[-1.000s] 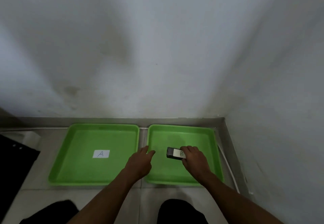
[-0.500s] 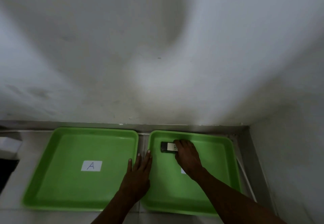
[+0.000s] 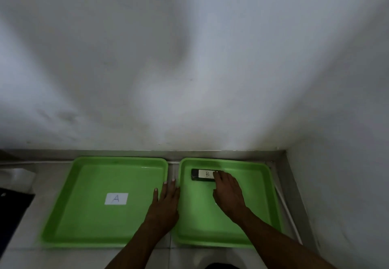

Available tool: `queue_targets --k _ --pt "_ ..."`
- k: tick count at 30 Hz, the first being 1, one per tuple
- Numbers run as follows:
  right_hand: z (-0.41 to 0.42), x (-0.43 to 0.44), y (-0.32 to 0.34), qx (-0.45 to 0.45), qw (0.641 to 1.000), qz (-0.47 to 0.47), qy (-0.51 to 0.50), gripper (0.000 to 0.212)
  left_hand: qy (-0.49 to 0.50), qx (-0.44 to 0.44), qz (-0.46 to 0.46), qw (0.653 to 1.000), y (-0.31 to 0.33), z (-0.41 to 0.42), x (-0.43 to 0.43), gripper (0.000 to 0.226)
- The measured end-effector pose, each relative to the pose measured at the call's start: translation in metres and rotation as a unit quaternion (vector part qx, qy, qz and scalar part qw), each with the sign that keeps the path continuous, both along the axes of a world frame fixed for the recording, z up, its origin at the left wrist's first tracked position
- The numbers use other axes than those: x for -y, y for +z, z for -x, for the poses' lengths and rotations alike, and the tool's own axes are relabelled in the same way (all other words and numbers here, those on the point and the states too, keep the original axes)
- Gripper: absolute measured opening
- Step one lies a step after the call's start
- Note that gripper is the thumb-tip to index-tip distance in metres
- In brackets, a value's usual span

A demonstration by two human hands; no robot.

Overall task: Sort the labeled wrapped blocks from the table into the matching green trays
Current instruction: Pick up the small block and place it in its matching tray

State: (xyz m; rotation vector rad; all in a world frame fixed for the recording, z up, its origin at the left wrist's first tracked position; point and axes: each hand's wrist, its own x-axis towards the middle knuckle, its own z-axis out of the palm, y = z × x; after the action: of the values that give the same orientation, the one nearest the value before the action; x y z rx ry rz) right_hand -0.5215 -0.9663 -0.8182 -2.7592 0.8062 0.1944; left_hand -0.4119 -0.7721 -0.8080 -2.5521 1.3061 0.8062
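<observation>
Two green trays sit side by side against the wall. The left tray [image 3: 117,159] has a white paper label "A" [image 3: 116,198] on its floor and holds no block. In the far left corner of the right tray [image 3: 248,162] lies a dark wrapped block with a white "B" label [image 3: 202,174]. My right hand [image 3: 228,193] reaches into that tray, its fingers over the block's right end. My left hand [image 3: 166,203] lies flat with fingers spread across the gap between the two trays. The right tray's own label is hidden under my right hand.
A white wall rises right behind the trays and along the right side. A metal ledge [image 3: 294,195] and a thin white cord [image 3: 288,207] run beside the right tray. At the left edge are a black object [image 3: 12,212] and a pale object [image 3: 16,176].
My right hand carried the B block from the tray's middle to its far left corner. My left hand flattened over the gap between the trays. The view tilted and shifted.
</observation>
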Motion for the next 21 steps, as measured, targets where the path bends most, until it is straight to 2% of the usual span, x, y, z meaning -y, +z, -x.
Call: queue_targets --k 6,11,15,21 --pt "0.021 -0.042 0.066 0.034 0.999 0.023 -0.004 0.049 -0.01 0.041 0.046 0.998 0.063 -0.001 -0.023 0.071" --pt "0.047 -0.08 0.151 0.045 0.998 0.035 -0.002 0.049 0.026 0.024 0.09 0.995 0.143 0.012 -0.052 0.072" --pt "0.072 -0.104 0.253 0.036 0.999 0.031 -0.002 0.051 0.021 0.01 0.098 0.995 0.238 0.038 -0.074 0.07" --pt "0.102 -0.132 0.459 0.018 1.0 0.025 0.001 0.048 0.02 -0.007 0.101 0.995 0.429 0.081 -0.1 0.073"
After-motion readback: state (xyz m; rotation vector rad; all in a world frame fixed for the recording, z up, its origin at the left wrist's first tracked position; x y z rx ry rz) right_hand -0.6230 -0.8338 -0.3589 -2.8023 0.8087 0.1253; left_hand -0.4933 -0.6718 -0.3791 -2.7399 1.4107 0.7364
